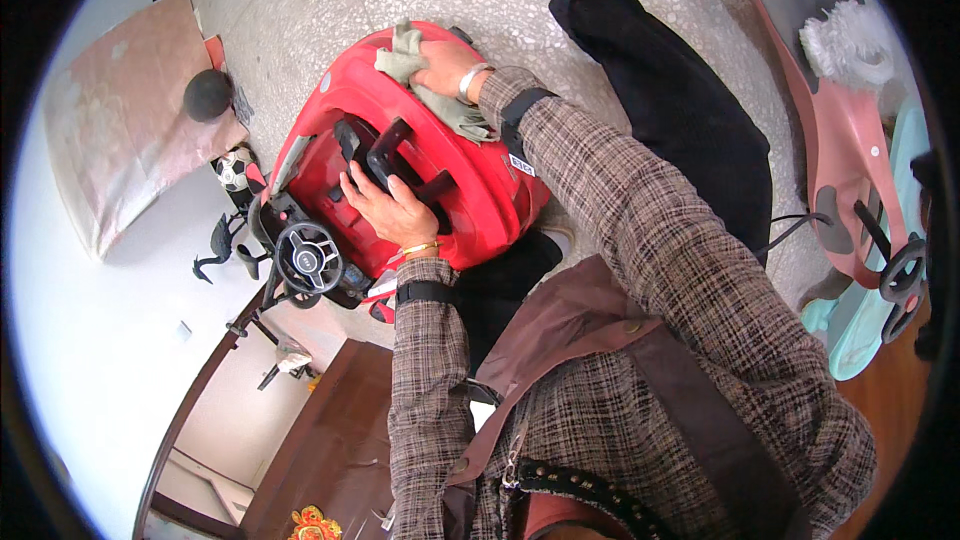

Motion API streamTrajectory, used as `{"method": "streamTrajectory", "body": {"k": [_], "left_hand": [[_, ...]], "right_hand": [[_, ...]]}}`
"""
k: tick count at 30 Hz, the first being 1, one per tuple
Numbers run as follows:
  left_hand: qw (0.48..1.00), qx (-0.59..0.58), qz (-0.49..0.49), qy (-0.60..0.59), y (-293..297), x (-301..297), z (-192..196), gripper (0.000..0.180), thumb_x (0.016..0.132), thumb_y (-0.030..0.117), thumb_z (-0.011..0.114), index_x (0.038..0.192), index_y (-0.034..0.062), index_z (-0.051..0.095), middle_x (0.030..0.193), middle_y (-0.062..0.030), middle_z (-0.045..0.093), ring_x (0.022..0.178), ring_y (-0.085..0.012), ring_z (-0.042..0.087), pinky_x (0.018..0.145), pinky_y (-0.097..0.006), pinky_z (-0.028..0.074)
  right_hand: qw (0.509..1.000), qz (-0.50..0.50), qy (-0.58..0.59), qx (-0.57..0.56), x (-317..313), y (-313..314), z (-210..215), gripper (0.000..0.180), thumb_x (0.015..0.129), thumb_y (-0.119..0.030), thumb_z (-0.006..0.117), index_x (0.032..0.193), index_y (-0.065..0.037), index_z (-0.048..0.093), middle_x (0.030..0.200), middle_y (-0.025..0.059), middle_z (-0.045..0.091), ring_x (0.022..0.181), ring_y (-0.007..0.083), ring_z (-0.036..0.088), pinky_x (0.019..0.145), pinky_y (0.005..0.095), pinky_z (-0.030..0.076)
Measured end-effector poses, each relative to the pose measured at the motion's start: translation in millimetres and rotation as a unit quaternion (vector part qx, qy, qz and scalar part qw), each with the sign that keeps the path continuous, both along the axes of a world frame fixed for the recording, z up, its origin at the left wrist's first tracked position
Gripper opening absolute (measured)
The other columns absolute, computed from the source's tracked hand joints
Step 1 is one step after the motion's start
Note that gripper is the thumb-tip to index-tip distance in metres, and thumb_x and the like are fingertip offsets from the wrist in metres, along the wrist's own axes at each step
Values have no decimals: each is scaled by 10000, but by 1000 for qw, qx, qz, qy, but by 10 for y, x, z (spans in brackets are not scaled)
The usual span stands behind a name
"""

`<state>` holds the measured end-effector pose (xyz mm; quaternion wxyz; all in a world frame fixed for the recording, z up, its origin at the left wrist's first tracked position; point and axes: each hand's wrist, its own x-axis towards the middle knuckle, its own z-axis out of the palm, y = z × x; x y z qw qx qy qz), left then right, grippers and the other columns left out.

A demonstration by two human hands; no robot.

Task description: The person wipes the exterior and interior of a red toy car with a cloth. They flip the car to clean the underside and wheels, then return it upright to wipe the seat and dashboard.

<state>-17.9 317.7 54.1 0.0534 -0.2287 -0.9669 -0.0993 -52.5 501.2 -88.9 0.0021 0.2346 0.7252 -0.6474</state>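
Observation:
A red ride-on toy car (345, 90) lies in front of me on the speckled floor, its black steering wheel (308, 258) at the left end. On the car's far rim my right hand (445, 68) is closed around a grey-green cloth (458, 115), which drapes over the red shell. My left hand (385, 208) is over the car's seat area, fingers stretched and apart, beside a black armrest-like part (388, 148). It grips nothing; whether the palm presses on the car cannot be made out.
My black-trousered leg (680, 120) stretches out to the right of the car. Further right are a pink ride-on toy (835, 170) with white fluff (845, 45) and a turquoise piece (850, 345). At left are a dark ball (208, 95), a soccer ball (236, 168) and a covered box-like thing (140, 110).

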Motion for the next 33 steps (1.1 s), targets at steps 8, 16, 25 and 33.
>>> {"method": "streamTrajectory", "body": {"k": [8,16,25,33], "left_hand": [[1000,8,-7,-2,-9,-5,-8,572,900,322,445,1383,21,389,1438,-271,309,1316,-426,329,1090,-473,262],[1000,3,-10,-5,13,-6,20,608,909,361,427,1390,-7,371,1435,-282,306,1310,-446,328,1089,-484,258],[1000,3,-8,-9,21,8,39,643,882,338,459,1416,0,337,1434,-297,287,1306,-454,328,1080,-488,265],[999,32,9,-30,1,9,73,648,848,313,522,1407,24,370,1442,-272,296,1288,-450,348,1058,-477,302]], "right_hand": [[945,-265,-74,-175,745,167,-838,495,708,-319,730,1043,32,631,981,214,670,912,307,656,819,389,503],[961,-94,40,-257,685,-49,-178,475,736,-299,713,1114,-28,616,1012,150,682,923,260,658,839,368,502],[995,-77,56,-20,-30,-50,170,384,750,-169,640,1103,-28,585,1017,252,624,993,408,585,857,459,480],[987,-142,43,57,-619,8,170,358,740,-166,645,1071,-34,611,1001,251,636,974,417,595,836,452,488]]}}
